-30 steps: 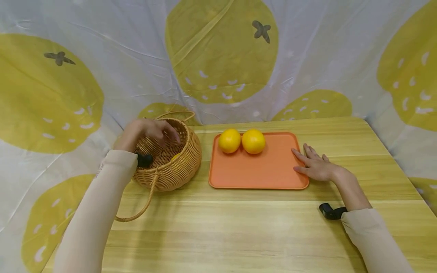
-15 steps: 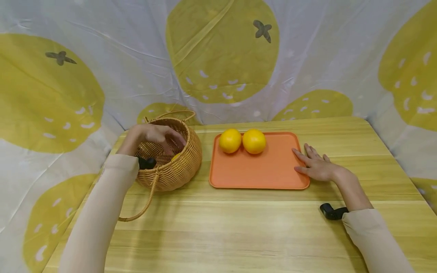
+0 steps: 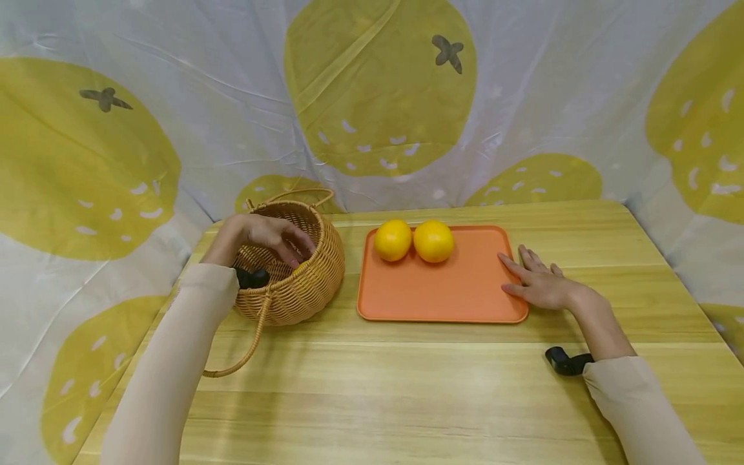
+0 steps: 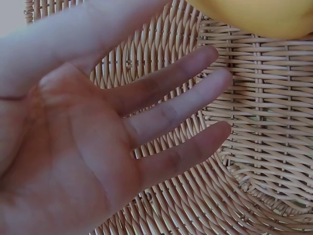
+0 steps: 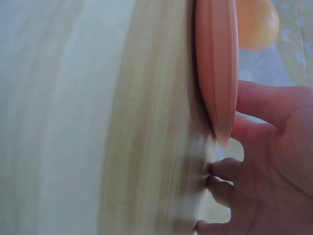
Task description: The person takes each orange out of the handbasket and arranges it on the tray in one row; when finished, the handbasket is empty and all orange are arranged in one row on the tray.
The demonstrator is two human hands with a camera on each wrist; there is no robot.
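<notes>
Left hand (image 3: pixel 264 234) is down inside the wicker basket (image 3: pixel 314 284), fingers spread and relaxed, holding nothing. The left wrist view shows the open palm (image 4: pixel 73 156) over the weave, with a yellow fruit (image 4: pixel 259 17) just beyond the fingertips (image 4: pixel 215 134), apart from them. The basket sits on the bench (image 3: pixel 407 387) with its loop handle (image 3: pixel 244 352) flopped toward the person, leaving the mouth free for the hand.

Right of the basket is the orange tray (image 3: pixel 442 290). Two oranges (image 3: pixel 414 240) sit touching each other at its far edge, well apart from both hands.

Right hand (image 3: pixel 537 281) lies flat on the bench, fingers straight, at the tray's right rim. The right wrist view shows the thumb (image 5: pixel 264 105) against the tray edge (image 5: pixel 217 73), probably steadying it. Patterned cloth (image 3: pixel 378 97) hangs behind.
</notes>
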